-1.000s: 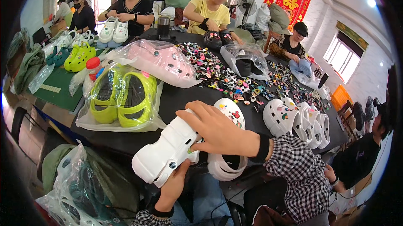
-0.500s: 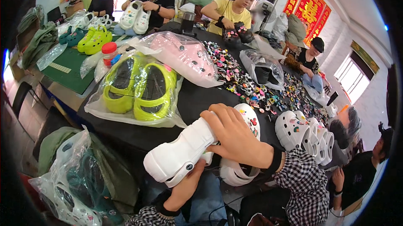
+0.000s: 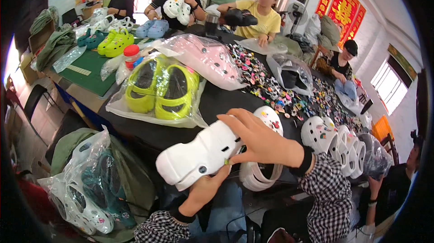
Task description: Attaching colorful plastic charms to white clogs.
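A white clog [image 3: 187, 159] lies on its side in front of me, sole turned up, a round dark rivet at its strap. My left hand [image 3: 209, 192] is closed round its lower side. My right hand [image 3: 266, 141] reaches over the other end, fingers across the sole and thumb by the vent holes. Between thumb and clog shows a small green bit, too small to name. Behind my right hand, a second white clog [image 3: 260, 180] with colourful charms rests at the table edge, partly covered by that hand.
Bagged lime-green clogs [image 3: 174, 94] and bagged pink clogs [image 3: 199, 58] lie on the black table. Loose shoe charms [image 3: 280, 87] spread beyond them. White clogs [image 3: 318, 137] stand in a row at right, bagged clogs [image 3: 88, 189] at lower left. Several co-workers sit around.
My view has shifted, so the scene sits slightly further right. The clog has turned a little in my hands, showing more vent holes. Across the table, co-workers have raised white clogs and black shoes.
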The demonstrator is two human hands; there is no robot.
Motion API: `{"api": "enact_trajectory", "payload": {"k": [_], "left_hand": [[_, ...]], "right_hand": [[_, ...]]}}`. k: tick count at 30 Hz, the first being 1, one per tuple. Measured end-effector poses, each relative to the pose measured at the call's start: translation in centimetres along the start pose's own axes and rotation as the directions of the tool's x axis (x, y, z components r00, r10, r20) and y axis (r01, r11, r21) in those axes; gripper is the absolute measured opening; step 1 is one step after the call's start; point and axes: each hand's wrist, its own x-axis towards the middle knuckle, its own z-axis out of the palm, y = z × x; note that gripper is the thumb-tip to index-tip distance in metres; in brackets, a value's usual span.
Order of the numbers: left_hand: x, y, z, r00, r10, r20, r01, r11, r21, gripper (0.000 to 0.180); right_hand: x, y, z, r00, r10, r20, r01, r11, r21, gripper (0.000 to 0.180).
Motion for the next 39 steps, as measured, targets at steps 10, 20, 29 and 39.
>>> {"api": "enact_trajectory", "payload": {"k": [10, 20, 29, 39], "left_hand": [[-0.5, 0.4, -0.6, 0.997, -0.04, -0.061, 0.042, 0.998, 0.041, 0.026], [-1.4, -0.5, -1.4, 0.983, -0.158, -0.093, 0.142, 0.977, -0.158, 0.028], [-0.9, -1.4, -2.3, 0.998, -0.055, -0.037, 0.055, 0.998, -0.018, 0.027], [-0.2, -1.0, -2.5, 0.978, -0.134, -0.156, 0.129, 0.991, -0.042, 0.028]], "right_hand": [[0.2, 0.4, -0.1, 0.99, -0.083, 0.117, 0.069, 0.991, 0.118, 0.1], [0.4, -1.7, 0.9, 0.999, -0.023, 0.026, 0.025, 0.999, -0.047, 0.097], [0.3, -2.4, 2.2, 0.99, 0.123, -0.064, -0.125, 0.992, -0.026, 0.086], [2.1, -2.3, 3.0, 0.976, 0.195, -0.095, -0.205, 0.971, -0.12, 0.079]]}}
